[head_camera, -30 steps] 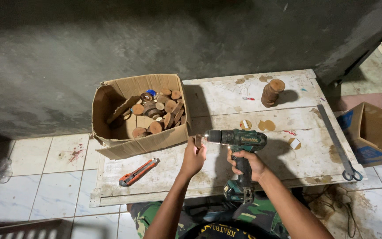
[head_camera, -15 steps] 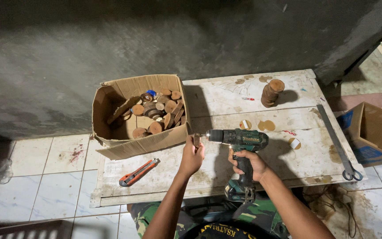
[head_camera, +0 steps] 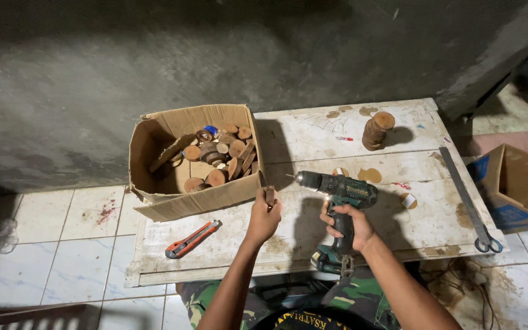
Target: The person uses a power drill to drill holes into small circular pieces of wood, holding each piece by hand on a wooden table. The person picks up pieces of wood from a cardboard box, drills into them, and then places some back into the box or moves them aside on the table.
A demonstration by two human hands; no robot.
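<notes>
A small wooden piece (head_camera: 270,195), mostly hidden by the fingers, is pinched upright in the left hand (head_camera: 264,217) over the white table (head_camera: 313,137). A cordless drill (head_camera: 336,189) is gripped in the right hand (head_camera: 344,221), laid level, its bit pointed left at the piece, near a cardboard box (head_camera: 192,201).
</notes>
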